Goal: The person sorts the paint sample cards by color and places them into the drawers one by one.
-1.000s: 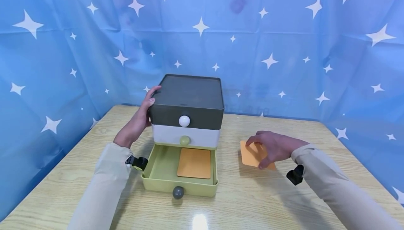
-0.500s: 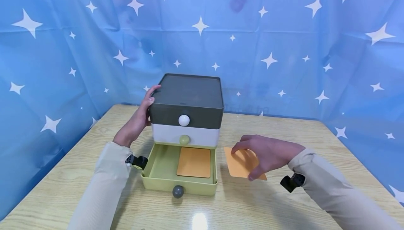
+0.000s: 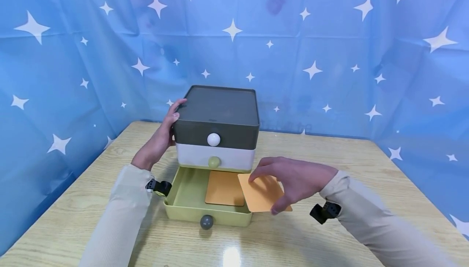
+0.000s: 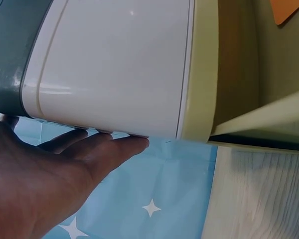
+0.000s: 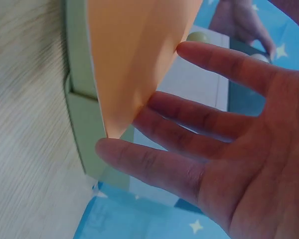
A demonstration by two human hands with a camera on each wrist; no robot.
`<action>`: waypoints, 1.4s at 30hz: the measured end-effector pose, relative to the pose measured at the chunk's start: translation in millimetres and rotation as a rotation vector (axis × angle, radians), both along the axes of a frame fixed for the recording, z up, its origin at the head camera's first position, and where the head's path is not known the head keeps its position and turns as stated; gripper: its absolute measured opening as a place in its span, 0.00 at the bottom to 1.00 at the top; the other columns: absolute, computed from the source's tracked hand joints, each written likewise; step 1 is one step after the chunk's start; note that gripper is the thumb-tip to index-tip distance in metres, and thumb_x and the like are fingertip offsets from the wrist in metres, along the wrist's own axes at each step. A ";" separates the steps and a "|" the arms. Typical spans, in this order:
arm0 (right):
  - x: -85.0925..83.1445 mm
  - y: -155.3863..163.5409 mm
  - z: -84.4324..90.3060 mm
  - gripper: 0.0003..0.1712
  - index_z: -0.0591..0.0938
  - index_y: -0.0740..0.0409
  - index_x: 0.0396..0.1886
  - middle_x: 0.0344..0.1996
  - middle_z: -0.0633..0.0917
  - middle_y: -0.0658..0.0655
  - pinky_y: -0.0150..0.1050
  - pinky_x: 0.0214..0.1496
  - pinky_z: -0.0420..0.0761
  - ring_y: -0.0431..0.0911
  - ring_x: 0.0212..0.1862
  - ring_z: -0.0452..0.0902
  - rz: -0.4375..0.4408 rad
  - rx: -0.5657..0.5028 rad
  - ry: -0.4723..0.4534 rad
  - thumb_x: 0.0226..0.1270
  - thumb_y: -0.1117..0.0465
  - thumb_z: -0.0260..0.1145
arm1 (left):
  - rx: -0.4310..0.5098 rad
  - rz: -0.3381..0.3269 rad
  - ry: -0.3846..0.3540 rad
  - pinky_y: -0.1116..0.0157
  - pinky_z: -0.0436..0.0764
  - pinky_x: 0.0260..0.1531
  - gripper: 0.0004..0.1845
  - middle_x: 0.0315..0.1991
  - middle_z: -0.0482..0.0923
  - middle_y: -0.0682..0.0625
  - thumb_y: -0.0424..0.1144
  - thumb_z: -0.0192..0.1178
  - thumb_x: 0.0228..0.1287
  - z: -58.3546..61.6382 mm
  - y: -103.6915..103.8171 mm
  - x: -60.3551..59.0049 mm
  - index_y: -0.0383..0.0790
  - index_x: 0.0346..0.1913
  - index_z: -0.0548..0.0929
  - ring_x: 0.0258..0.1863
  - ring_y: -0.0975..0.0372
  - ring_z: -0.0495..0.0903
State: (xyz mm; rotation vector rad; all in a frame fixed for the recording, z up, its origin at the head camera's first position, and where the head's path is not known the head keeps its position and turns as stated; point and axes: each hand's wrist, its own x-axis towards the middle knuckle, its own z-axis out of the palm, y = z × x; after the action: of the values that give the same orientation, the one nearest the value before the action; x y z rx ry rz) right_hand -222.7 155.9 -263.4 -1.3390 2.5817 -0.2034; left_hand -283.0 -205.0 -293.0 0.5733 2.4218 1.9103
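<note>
A small drawer box point(image 3: 221, 106) has a dark grey top tier, a white middle tier and a green bottom tier. Its green drawer point(image 3: 190, 214), with a dark round knob point(image 3: 207, 222), is pulled out. One square orange card point(image 3: 221, 189) lies inside on the right. My left hand point(image 3: 156, 143) rests along the box's left side; in the left wrist view its fingers lie fairly straight against the wall. With thumb and fingertips, my right hand point(image 3: 300, 177) pinches another orange card point(image 3: 258, 193) by its edges. The held card hangs tilted over the drawer's right rim, partly covering it.
The box stands on a light wooden table point(image 3: 348, 169). Behind and to both sides hangs a blue curtain point(image 3: 278, 55) with white stars. A white knob point(image 3: 213, 139) and a green knob point(image 3: 214, 162) stick out from the upper drawer fronts.
My right hand has moved left with the orange card, from above the table to the drawer's right rim. The left hand and the box have stayed in place.
</note>
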 end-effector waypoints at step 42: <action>-8.5 -73.2 -30.2 0.32 0.81 0.48 0.60 0.57 0.84 0.48 0.41 0.65 0.74 0.42 0.61 0.77 0.094 -0.022 0.022 0.58 0.41 0.73 | 0.003 0.001 0.000 0.51 0.76 0.49 0.29 0.81 0.41 0.45 0.64 0.27 0.75 -0.7 0.8 1.0 0.77 0.77 0.43 0.70 0.39 0.60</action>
State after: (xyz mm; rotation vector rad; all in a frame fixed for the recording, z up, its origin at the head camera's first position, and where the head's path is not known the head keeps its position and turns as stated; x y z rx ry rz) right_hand -231.1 82.7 -293.5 -1.4745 2.5338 -0.2025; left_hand -282.0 -204.1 -293.7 0.5719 2.4205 1.9145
